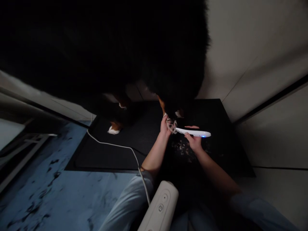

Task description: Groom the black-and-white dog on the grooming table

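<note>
A large dog (134,48) with black fur stands over a black mat, its lower legs brown and its feet white. My left hand (164,127) is closed around one of its paws (172,125), which is turned so the pads face me. In my right hand (194,141) is a white hair clipper (194,132) with a small blue light glowing near its back end. The clipper's tip points left and meets the edge of the paw; whether it touches the pads I cannot tell. Cut tufts of fur (184,149) lie on the mat below my hands.
The black table mat (108,160) spans the width under the dog, against pale walls (260,48). A beige device with buttons (160,208) is close to me, and a pale cable (120,146) crosses the mat. Dark fur clumps (32,208) litter the blue floor (72,199).
</note>
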A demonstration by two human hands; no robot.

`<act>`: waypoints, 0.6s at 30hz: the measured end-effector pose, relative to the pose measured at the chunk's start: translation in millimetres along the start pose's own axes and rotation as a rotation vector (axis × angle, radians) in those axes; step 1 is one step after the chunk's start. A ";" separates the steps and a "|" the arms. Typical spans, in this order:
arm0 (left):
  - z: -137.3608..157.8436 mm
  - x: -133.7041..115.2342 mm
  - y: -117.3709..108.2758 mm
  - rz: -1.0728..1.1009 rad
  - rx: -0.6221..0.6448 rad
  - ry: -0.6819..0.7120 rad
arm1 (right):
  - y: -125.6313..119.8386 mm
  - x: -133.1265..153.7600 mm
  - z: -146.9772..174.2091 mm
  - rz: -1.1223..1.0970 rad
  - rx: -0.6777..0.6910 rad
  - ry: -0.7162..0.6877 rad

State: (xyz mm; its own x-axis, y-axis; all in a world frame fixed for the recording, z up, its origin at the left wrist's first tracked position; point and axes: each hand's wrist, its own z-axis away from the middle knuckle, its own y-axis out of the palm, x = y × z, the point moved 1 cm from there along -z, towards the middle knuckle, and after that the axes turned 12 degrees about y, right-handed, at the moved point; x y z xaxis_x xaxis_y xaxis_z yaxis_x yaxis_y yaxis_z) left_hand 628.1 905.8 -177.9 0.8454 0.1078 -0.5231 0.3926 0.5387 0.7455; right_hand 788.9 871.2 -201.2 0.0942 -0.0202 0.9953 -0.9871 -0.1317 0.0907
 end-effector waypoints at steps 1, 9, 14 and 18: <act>1.1 -0.6 0.9 0.001 -0.009 -0.003 | 0.5 0.6 0.3 0.018 0.004 -0.031; 7.2 -7.6 5.0 0.047 -0.021 -0.033 | 7.1 3.1 6.7 0.161 0.265 -0.134; 9.6 -10.4 2.1 0.079 -0.008 -0.101 | 1.4 12.9 3.5 0.135 0.214 -0.174; 11.5 -7.6 -2.0 0.077 -0.018 -0.147 | -1.7 22.3 -2.0 0.157 0.269 -0.194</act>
State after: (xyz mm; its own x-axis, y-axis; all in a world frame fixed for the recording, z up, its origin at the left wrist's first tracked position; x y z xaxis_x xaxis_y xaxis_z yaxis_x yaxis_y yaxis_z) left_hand 625.1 894.3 -170.7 0.9173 0.0263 -0.3973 0.3191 0.5482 0.7730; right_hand 792.4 872.9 -179.1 -0.0078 -0.2454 0.9694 -0.9245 -0.3677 -0.1006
